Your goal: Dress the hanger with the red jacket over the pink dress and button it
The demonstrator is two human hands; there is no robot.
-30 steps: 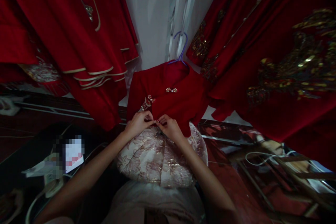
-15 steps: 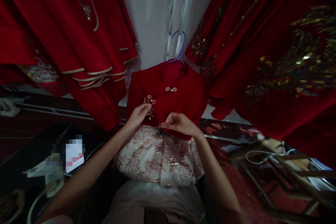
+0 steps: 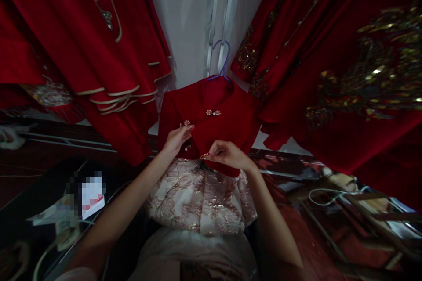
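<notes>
A short red jacket (image 3: 227, 129) hangs on a purple hanger (image 3: 224, 59) in front of me. It has a pearl flower clasp (image 3: 212, 113) at the collar front. My left hand (image 3: 176, 140) is on the jacket's left side, with thumb and fingers closed at a beaded ornament (image 3: 187, 123) and covering part of it. A pearl drop (image 3: 187, 147) shows just below these fingers. At the lower front edge, my right hand (image 3: 226, 154) pinches a small gold-and-pearl clasp (image 3: 205, 156). Beneath the jacket, shiny pale brocade fabric (image 3: 201, 193) lies over my lap.
Long red garments with pale trim (image 3: 112, 52) hang on the left. Red garments with gold sequins (image 3: 372, 79) hang on the right. A power strip with a cable (image 3: 67, 228) and a white box (image 3: 93, 197) are at lower left; a wooden frame (image 3: 362, 224) stands at lower right.
My left hand has shifted slightly up over the beaded ornament and covers more of it. My right hand stays at the lower clasp. The view has moved a little.
</notes>
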